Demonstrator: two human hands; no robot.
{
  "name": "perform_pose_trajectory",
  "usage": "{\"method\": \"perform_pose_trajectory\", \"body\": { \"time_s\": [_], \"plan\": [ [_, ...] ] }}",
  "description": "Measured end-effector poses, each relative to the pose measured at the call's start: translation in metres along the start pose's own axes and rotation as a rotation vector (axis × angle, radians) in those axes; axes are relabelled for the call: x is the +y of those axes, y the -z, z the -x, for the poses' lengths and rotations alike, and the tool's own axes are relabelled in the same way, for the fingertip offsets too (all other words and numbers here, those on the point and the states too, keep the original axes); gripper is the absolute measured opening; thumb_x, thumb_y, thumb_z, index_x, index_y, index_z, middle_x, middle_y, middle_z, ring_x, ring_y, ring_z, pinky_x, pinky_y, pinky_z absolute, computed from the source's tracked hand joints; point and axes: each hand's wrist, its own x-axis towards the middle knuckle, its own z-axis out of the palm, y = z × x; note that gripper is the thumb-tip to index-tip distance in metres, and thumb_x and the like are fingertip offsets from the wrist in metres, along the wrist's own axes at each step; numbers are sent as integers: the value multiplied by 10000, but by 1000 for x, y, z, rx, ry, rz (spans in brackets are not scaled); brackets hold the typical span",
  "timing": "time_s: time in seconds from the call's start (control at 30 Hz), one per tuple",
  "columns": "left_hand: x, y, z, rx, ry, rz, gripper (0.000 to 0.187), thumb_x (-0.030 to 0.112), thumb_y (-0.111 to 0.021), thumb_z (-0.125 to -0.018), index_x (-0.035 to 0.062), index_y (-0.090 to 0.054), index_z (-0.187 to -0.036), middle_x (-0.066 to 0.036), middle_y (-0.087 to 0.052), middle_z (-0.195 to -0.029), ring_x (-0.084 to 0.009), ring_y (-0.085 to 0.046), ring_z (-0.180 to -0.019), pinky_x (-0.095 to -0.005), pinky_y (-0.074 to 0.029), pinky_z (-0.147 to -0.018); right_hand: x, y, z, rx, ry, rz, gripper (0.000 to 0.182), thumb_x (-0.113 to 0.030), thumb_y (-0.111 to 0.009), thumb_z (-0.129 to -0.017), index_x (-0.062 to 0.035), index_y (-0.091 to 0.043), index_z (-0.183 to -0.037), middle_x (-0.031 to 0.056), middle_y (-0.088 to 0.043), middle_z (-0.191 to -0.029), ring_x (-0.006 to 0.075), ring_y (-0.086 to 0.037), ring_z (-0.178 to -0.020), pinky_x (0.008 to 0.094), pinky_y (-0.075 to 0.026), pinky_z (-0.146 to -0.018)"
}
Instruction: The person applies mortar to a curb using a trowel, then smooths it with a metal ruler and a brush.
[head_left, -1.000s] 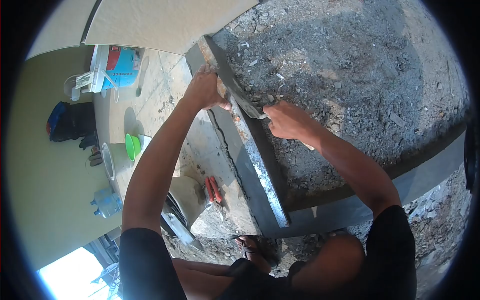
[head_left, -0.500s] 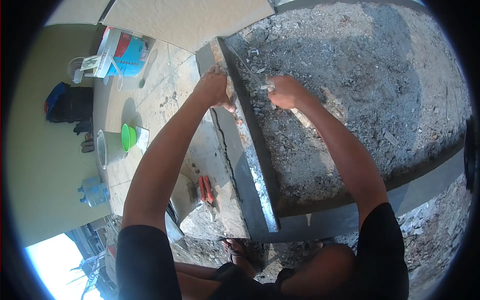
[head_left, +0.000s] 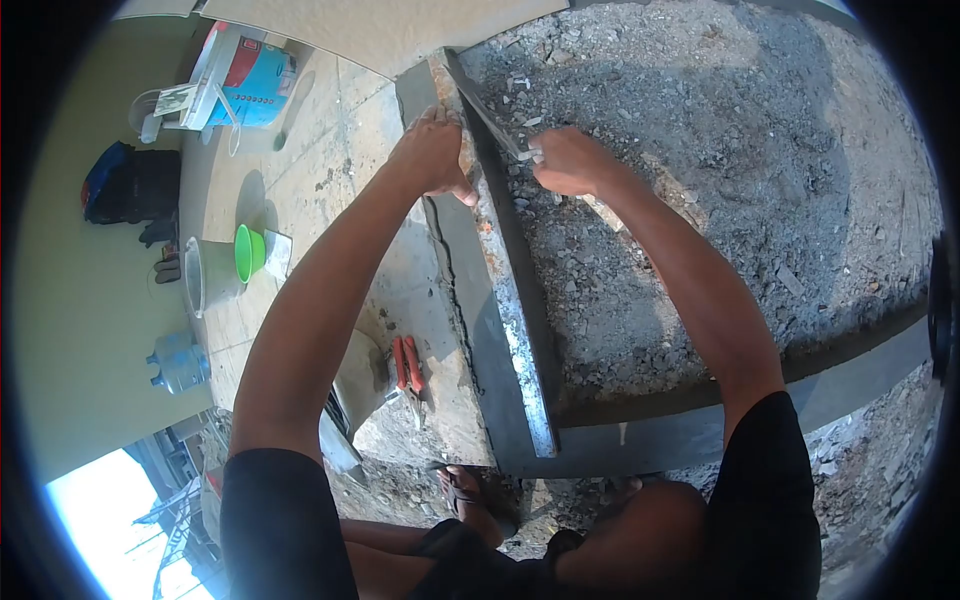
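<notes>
A long, stained metal bar (head_left: 508, 315) lies along the top of a grey cement ledge (head_left: 478, 300). My left hand (head_left: 436, 155) grips the bar near its far end, thumb on the near side and fingers over the edge. In my right hand (head_left: 572, 162) is the handle of a trowel (head_left: 487, 115), its thin blade against the ledge's right side, close to the far end of the bar. The fingers of my right hand are wrapped round the handle.
Rubble (head_left: 700, 200) fills the bed right of the ledge. On the tiled floor at left are red-handled pliers (head_left: 408, 365), a green bowl (head_left: 250, 253), a clear tub (head_left: 212, 275), a blue paint bucket (head_left: 250, 85) and a water bottle (head_left: 180, 362). A dark bag (head_left: 135, 190) lies by the wall.
The trowel blade has come up against the ledge's side, and my right hand has shifted slightly farther away and left. My left hand stays on the bar. The whole view has shifted a little.
</notes>
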Motion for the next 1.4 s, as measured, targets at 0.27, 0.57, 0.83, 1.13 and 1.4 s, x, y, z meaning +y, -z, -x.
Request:
{"method": "perform_pose_trajectory", "body": {
  "time_s": [0.27, 0.57, 0.83, 1.13, 1.4],
  "plan": [
    [-4, -4, 1, 35, -40, 23, 1106, 405, -939, -468, -151, -474, -1303, -359, -445, -1403, -464, -313, -1414, -455, -279, -1188, -8, -29, 80, -146, -9, 12, 264, -139, -569, -826, 34, -658, -1004, 269, -686, -853, 413, -697, -803, 467, -577, -722],
    [-1, 2, -1, -36, -9, -20, 1061, 408, -940, -476, -144, -505, -1271, -334, -504, -1357, -446, -341, -1403, -461, -324, -1156, -22, -72, 173, -77, 8, -92, 131, -112, -615, -772, 15, -627, -803, 263, -653, -711, 413, -687, -745, 499, -561, -680],
    [10, 16, 5, -99, 47, 5, 1108, 426, -938, -480, -142, -471, -1308, -327, -441, -1425, -440, -304, -1425, -451, -301, -1171, -49, -60, 282, -140, 16, -184, 189, -113, -610, -791, 46, -564, -883, 244, -629, -667, 432, -663, -684, 502, -546, -652],
    [12, 16, 6, -75, 38, 9, 1121, 412, -949, -487, -154, -450, -1315, -359, -367, -1462, -447, -282, -1433, -431, -266, -1196, -15, -9, 155, -54, -192, -226, 357, -153, -589, -816, 38, -636, -1113, 273, -686, -865, 433, -691, -808, 479, -569, -759],
    [11, 13, 5, -64, 47, -16, 1185, 423, -943, -485, -172, -404, -1356, -337, -357, -1483, -434, -286, -1435, -421, -270, -1199, 7, 18, 0, -16, -98, -70, 514, -153, -563, -788, 4, -606, -1275, 304, -643, -1147, 432, -627, -1095, 450, -510, -970]
  ]
}}
